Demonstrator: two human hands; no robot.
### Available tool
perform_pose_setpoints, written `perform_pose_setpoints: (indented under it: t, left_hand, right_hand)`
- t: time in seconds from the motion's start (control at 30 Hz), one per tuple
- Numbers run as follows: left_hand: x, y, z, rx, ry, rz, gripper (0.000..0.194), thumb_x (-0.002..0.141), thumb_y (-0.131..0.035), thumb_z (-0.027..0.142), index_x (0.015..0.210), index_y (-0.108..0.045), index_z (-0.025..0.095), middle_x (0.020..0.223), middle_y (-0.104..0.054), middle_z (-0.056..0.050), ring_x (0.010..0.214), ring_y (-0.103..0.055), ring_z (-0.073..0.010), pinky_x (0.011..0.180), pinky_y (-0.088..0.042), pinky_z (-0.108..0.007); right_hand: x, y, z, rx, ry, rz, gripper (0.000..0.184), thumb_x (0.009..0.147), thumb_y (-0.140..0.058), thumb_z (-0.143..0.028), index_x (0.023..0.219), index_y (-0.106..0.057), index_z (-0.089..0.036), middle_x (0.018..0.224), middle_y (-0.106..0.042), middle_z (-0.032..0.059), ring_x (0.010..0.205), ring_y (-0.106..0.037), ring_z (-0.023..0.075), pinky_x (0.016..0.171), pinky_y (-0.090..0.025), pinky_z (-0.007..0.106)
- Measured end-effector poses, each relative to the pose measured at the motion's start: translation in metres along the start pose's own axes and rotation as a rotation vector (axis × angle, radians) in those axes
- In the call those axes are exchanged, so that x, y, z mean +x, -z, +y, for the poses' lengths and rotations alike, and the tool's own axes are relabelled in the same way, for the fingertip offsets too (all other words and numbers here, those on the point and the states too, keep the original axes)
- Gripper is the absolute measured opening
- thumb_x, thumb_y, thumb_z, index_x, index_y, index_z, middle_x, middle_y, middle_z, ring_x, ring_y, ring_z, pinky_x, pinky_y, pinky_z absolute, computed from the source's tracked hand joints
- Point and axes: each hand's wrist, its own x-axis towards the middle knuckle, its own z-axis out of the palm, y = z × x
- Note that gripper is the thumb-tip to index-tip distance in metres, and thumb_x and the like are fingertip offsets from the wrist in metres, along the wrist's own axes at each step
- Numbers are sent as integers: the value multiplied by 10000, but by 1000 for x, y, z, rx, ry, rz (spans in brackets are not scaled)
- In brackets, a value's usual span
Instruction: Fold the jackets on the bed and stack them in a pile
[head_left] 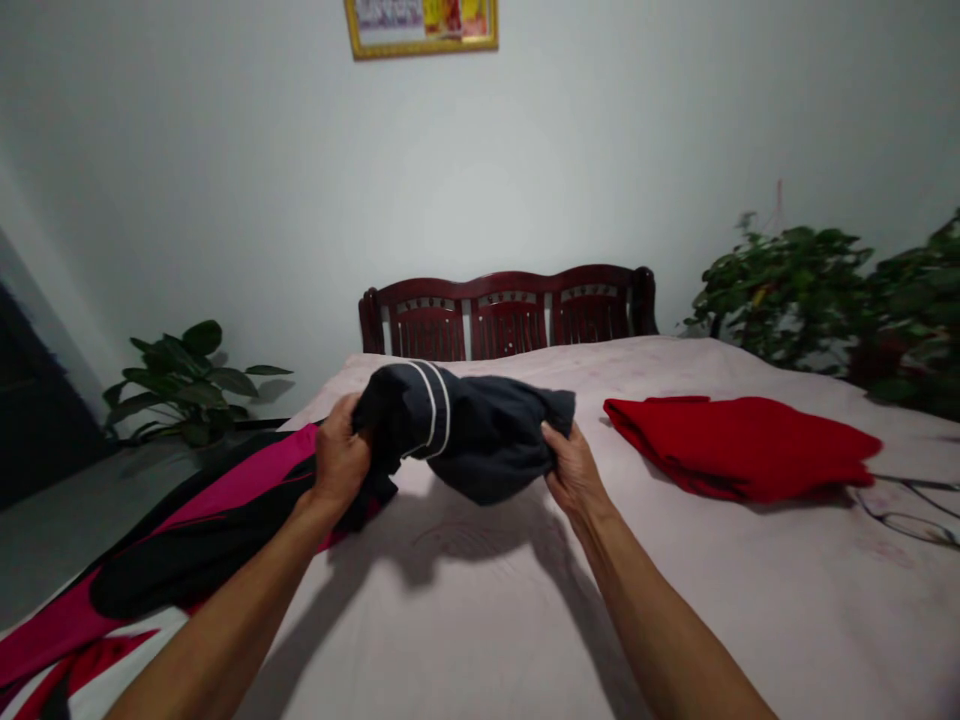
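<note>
A dark navy garment (480,430) with white stripes hangs bunched a little above the pale pink bed sheet (465,610). My left hand (341,462) is closed on its left end. My right hand (571,468) grips its right end with the fingers wrapped into the cloth. Both forearms reach in from the bottom of the view.
A folded red garment (739,445) lies on the bed to the right. A black and pink garment (202,530) sprawls at the left edge. A dark wooden bench (510,315) stands behind the bed. Potted plants (184,385) flank it; thin cables (911,505) lie at far right.
</note>
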Motion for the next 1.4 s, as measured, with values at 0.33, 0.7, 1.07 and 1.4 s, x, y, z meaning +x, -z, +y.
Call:
perform_pose_setpoints:
  t: [0.33, 0.7, 1.07, 1.4]
  left_hand:
    - [-86, -17, 31, -12, -791, -517, 299, 991, -424, 159, 1148, -660, 253, 1143, -720, -54, 1160, -618, -187, 1114, -377, -445]
    - [-183, -42, 73, -154, -679, -741, 260, 960, -480, 186, 1168, -633, 220, 1128, -730, -86, 1133, -629, -224, 992, -471, -422]
    - [-178, -19, 63, -38, -691, -717, 317, 958, -491, 165, 1246, -614, 218, 1191, -717, -101, 1130, -643, -242, 918, -520, -403]
    - [-125, -32, 61, -47, -3, -666, 263, 998, -462, 330, 1108, -696, 284, 1120, -749, -6, 1076, -670, -184, 973, -495, -337]
  right_hand:
    - [-15, 103, 26, -666, -361, 259, 204, 606, -690, -202, 807, -667, -181, 636, -670, 39, 637, -657, 205, 571, -523, 301]
    - [-4, 26, 34, -1461, -201, -223, 560, 710, -711, -392, 1231, -635, -200, 1306, -630, 140, 1260, -525, 344, 1047, -399, 485]
    - [10, 44, 16, -1495, -98, -74, 431, 729, -538, -144, 1142, -656, -175, 1073, -719, 101, 964, -683, 228, 811, -535, 313]
    - [-48, 204, -27, -709, -216, 575, 496, 530, -589, -169, 1023, -646, -162, 658, -639, 20, 591, -622, 208, 531, -527, 322]
